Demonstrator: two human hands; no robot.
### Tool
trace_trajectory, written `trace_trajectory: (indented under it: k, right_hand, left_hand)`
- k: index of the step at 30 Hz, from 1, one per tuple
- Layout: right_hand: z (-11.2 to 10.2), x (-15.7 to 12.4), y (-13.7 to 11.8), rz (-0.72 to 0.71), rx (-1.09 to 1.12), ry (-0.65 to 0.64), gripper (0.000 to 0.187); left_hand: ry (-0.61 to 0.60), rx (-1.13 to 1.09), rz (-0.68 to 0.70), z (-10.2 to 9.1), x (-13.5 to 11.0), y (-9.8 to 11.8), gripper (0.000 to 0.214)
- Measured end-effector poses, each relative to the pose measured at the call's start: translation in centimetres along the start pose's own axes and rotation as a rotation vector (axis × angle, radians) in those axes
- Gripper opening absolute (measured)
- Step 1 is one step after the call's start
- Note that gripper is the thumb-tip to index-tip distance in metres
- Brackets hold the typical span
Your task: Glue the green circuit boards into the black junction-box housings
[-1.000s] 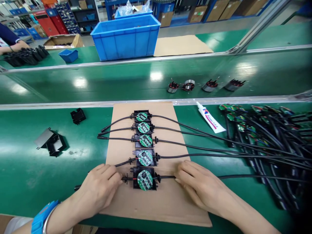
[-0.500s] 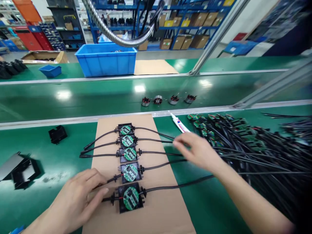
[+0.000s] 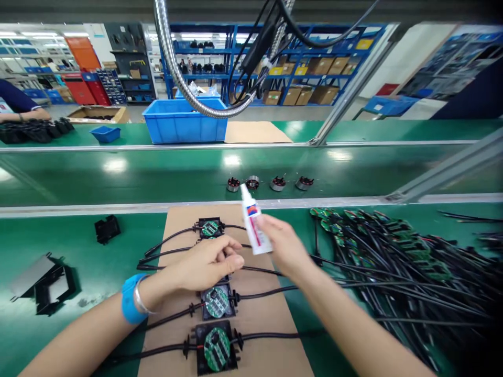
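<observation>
My right hand (image 3: pixel 283 246) is closed around a white glue tube (image 3: pixel 253 218), held nozzle-up above the brown cardboard sheet (image 3: pixel 263 309). My left hand (image 3: pixel 208 263), with a blue wristband, hovers over the middle of a row of black housings with round green circuit boards (image 3: pixel 216 347) and black cables. Its fingers are loosely curled and reach toward the tube's lower end; they hide two of the housings. The farthest housing (image 3: pixel 210 228) and the two nearest ones show.
A big pile of cabled green boards (image 3: pixel 396 262) lies to the right. Black plastic parts (image 3: pixel 107 229) and a metal plate (image 3: pixel 29 268) sit left. Several motor stators (image 3: pixel 277 183) ride the far conveyor. A blue crate (image 3: pixel 184 121) and another person's arm (image 3: pixel 21 107) are beyond. A flexible metal hose (image 3: pixel 176 68) hangs overhead.
My right hand left the cable, reached right, picked up the glue tube and brought it over the cardboard. My left hand rose from the nearest housing toward the tube. The view tilted up.
</observation>
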State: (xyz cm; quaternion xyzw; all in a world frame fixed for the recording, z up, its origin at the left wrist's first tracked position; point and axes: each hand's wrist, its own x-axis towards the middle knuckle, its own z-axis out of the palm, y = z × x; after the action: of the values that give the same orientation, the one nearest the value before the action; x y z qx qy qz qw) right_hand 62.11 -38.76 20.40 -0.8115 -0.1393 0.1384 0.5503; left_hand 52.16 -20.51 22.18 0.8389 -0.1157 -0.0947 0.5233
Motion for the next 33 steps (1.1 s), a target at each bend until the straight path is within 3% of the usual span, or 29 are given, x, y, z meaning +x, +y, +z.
trace_trajectory:
  k: [2, 4, 8, 11, 15, 21, 33]
  right_hand:
    - [3.2, -1.6, -1.5, -0.042, 0.119, -0.068, 0.062]
    - [5.0, -2.5, -2.1, -0.113, 0.211, -0.104, 0.060]
    - [5.6, -3.4, -1.1, -0.346, 0.152, -0.128, 0.036]
    - [5.8, -3.5, 0.1, -0.432, 0.103, -0.120, 0.035]
    - [6.4, -3.1, 0.5, -0.414, 0.183, -0.149, 0.038]
    - [7.1, -3.4, 0.4, -0.395, 0.326, -0.213, 0.038]
    - [7.1, -3.5, 0.5, -0.338, 0.444, -0.259, 0.034]
  left_hand:
    - [0.057, -0.059, 0.056, 0.6, 0.6, -0.6, 0.030]
    - [0.163, -0.074, 0.084, 1.0, 0.6, -1.4, 0.039]
    - [0.323, -0.099, 0.105, 1.3, -0.1, -2.9, 0.043]
    - [0.368, -0.131, 0.116, 1.7, -0.2, -3.6, 0.046]
    - [0.365, -0.181, 0.122, 1.9, 0.1, -3.7, 0.049]
    - [0.247, -0.291, 0.097, 1.6, 0.2, -3.7, 0.046]
    - [0.275, -0.449, 0.094, 2.2, 0.1, -3.6, 0.038]
